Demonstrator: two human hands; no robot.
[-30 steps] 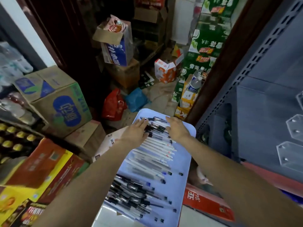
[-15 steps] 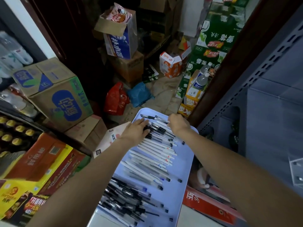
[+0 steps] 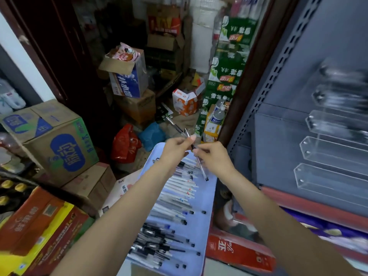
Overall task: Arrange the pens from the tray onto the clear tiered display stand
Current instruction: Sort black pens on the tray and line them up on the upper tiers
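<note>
Both hands have lifted off the flat pale-blue tray (image 3: 209, 198), left hand (image 3: 175, 149) and right hand (image 3: 216, 158) each with a pinching grip on slim clear-barrelled pens (image 3: 196, 154) just above its far end.

Two bare forearms, no sleeves in view; left hand (image 3: 172, 149) and right hand (image 3: 216, 158) without rings or gloves

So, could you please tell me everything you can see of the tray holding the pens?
The tray is a long, pale blue rectangle with rounded corners and a low rim, plastic by its look. It runs lengthwise away from the person. Rows of pens lie across it, clear-bodied farther off, black-gripped nearer. Loose small caps sit along its right side. Neither hand touches it.
</note>
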